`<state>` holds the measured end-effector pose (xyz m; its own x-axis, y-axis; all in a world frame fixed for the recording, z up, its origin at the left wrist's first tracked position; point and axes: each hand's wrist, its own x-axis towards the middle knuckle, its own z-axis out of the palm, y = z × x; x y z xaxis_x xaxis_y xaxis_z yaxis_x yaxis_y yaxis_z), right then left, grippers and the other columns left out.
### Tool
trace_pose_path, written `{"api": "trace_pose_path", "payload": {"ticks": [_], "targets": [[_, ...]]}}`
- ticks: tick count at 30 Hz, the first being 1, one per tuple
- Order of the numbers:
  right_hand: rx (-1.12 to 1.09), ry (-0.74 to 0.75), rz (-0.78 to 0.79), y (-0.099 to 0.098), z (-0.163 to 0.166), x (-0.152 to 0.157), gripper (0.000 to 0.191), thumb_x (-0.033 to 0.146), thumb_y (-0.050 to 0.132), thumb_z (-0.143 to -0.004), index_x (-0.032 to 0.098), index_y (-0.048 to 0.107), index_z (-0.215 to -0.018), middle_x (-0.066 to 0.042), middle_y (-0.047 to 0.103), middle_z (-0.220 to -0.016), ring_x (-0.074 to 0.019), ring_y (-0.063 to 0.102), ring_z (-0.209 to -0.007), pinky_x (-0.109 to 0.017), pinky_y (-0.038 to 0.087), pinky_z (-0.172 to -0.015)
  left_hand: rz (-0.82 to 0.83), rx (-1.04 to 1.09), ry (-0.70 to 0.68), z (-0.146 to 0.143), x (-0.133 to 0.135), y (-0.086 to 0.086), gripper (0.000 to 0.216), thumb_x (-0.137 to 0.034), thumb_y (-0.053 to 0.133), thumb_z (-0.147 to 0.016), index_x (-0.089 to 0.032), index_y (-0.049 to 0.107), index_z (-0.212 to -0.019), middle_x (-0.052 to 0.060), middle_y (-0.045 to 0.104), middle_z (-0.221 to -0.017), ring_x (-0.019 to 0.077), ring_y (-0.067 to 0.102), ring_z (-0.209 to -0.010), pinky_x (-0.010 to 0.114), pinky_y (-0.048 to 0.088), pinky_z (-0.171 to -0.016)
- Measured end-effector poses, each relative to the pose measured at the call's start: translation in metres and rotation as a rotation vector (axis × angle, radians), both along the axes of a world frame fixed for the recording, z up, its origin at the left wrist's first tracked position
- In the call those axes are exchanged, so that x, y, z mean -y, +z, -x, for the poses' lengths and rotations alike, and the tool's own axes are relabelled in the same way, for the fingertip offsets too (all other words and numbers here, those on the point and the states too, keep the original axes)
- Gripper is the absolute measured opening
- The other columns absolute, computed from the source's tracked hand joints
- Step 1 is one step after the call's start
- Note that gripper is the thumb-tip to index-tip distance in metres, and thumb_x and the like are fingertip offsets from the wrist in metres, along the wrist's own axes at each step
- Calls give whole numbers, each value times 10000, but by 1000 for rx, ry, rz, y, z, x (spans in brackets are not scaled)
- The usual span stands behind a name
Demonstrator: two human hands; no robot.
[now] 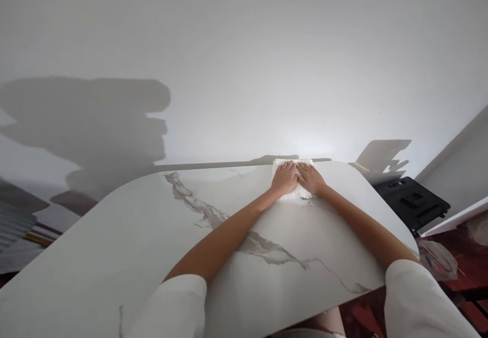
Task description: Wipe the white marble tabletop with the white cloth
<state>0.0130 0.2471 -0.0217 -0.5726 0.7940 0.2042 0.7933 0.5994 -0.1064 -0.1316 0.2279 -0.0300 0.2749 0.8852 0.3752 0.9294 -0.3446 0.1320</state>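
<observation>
White short sleeves of soft fabric [173,302] lie nearest, with bare forearms reaching from them to the far side of a glossy white tabletop with grey-brown marble veining [114,236]. Its corners are rounded and its rim thin; the far edge runs close along a smooth pale-grey wall [244,63], which limits reach that way. Broad stretches of tabletop extend left of the arms and between them, while the right side curves off toward a black hard-shelled case [414,201]. At the far edge, right of centre, lies a white, soft-textured, squarish cloth [298,191], directly beneath both palms. The left hand [285,176] and right hand [310,177] rest flat on it, close together, fingers extended rather than clenched.
</observation>
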Motion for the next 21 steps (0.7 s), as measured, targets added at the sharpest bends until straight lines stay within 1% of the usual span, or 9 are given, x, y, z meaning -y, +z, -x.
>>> {"api": "trace_pose_path", "payload": {"ticks": [3,6,9,12,16,18,21], "targets": [[-2,-1,2,0,5,23,544,258,312,-926,65,343,-1433,-137,348,-1486,-259,266,-1384,-436,208,-1128,25,-12,3,6,22,0,436,-190,316,-928,-86,417,-1339,130,422,-1436,258,350,-1336,390,265,-1099],[0,21,5,0,9,50,545,258,315,-925,64,341,-1434,-137,348,-1487,-259,268,-1384,-437,207,-1127,32,-19,7,11,50,0,447,-184,311,-924,-81,417,-1346,137,421,-1436,263,348,-1340,395,270,-1098],[2,34,-1,1,14,81,543,257,328,-920,58,358,-1425,-143,361,-1478,-264,282,-1377,-442,216,-1125,59,-6,23,15,83,3,458,-184,316,-918,-76,413,-1353,148,406,-1447,272,337,-1351,414,266,-1106],[-2,73,-27,1,15,115,545,253,333,-917,26,373,-1411,-158,380,-1463,-274,298,-1369,-446,206,-1131,124,26,38,17,119,5,478,-189,334,-906,-63,408,-1361,158,389,-1458,282,322,-1362,430,253,-1119],[-18,144,-70,0,10,162,543,249,337,-908,12,396,-1393,-171,402,-1446,-283,327,-1354,-465,225,-1128,193,117,40,15,172,9,515,-185,351,-874,-71,401,-1374,149,363,-1477,274,288,-1385,441,229,-1137],[-35,175,-83,-1,3,186,547,247,352,-900,30,393,-1400,-171,400,-1447,-276,328,-1356,-472,249,-1120,259,177,55,11,198,11,568,-178,361,-844,-61,362,-1400,146,322,-1499,263,246,-1405,446,204,-1148],[-54,216,-85,-1,-11,219,565,238,370,-889,44,363,-1420,-167,367,-1467,-262,294,-1375,-471,243,-1129,379,259,81,-1,233,14,669,-165,371,-792,-57,279,-1446,120,239,-1533,239,164,-1430,440,147,-1165]]}}
